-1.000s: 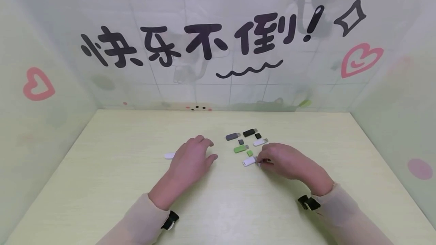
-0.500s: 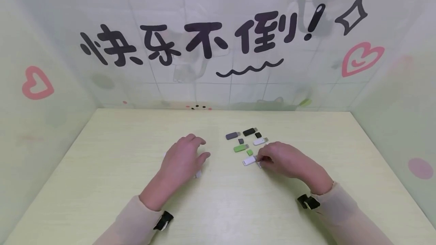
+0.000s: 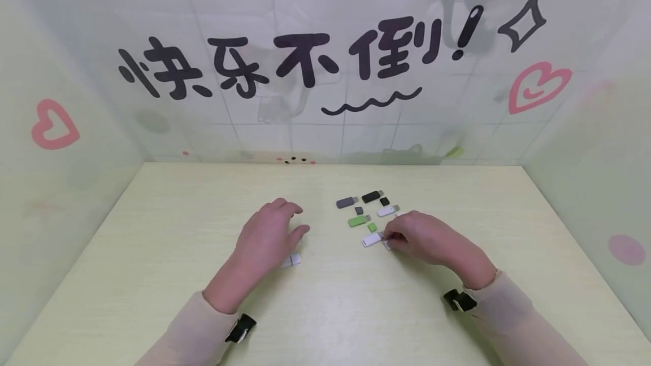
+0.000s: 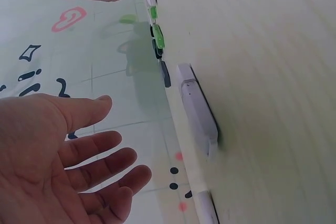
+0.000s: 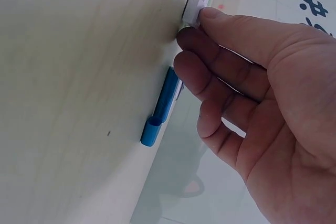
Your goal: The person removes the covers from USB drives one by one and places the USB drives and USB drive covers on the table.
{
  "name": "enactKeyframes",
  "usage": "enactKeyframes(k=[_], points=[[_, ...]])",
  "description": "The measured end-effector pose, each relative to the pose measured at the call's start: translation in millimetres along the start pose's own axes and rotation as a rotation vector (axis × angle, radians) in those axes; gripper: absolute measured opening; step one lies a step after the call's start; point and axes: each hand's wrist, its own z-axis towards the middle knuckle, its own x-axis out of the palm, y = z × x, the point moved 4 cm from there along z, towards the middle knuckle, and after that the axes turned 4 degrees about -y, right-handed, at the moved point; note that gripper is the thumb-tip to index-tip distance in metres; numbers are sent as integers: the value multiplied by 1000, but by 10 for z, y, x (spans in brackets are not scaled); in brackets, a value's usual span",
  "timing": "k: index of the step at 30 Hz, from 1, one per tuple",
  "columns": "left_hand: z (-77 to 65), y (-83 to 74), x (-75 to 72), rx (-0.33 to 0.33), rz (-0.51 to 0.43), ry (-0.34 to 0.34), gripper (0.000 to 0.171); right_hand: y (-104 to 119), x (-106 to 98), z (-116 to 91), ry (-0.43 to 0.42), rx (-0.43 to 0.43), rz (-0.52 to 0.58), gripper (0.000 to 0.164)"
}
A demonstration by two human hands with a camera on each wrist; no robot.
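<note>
My right hand (image 3: pixel 424 242) pinches a small white cap (image 5: pixel 192 11) between thumb and index finger, low over the table. Right beside it lies an uncapped white USB stick (image 3: pixel 372 239), its connector end toward the fingertips. My left hand (image 3: pixel 264 236) hovers with fingers loosely bent and nothing in them. Beneath it on the table lies a capped white USB stick (image 4: pixel 197 106), partly hidden in the head view. Another white stick (image 4: pixel 207 207) shows at the lower edge of the left wrist view.
Uncapped USB sticks in grey (image 3: pixel 347 203), black (image 3: pixel 372 196), green (image 3: pixel 359 221) and white (image 3: pixel 387 211) lie around the middle. Grey, black and green caps (image 3: pixel 372 227) lie among them. A blue stick (image 5: pixel 167 95) and blue cap (image 5: pixel 150 131) sit behind my right hand. A printed wall (image 3: pixel 325 140) closes the back.
My left hand has drawn back to the left, and the capped white stick now shows at its near side. My right hand has stayed nearly still with the cap.
</note>
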Motion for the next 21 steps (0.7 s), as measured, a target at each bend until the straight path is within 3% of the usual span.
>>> enactKeyframes(k=[13, 21], points=[[24, 87, -88, -32, 12, 16, 38, 42, -80, 0, -37, 1, -15, 8], [29, 208, -154, -62, 10, 38, 38, 100, -141, 37, -110, -18, -73, 7]])
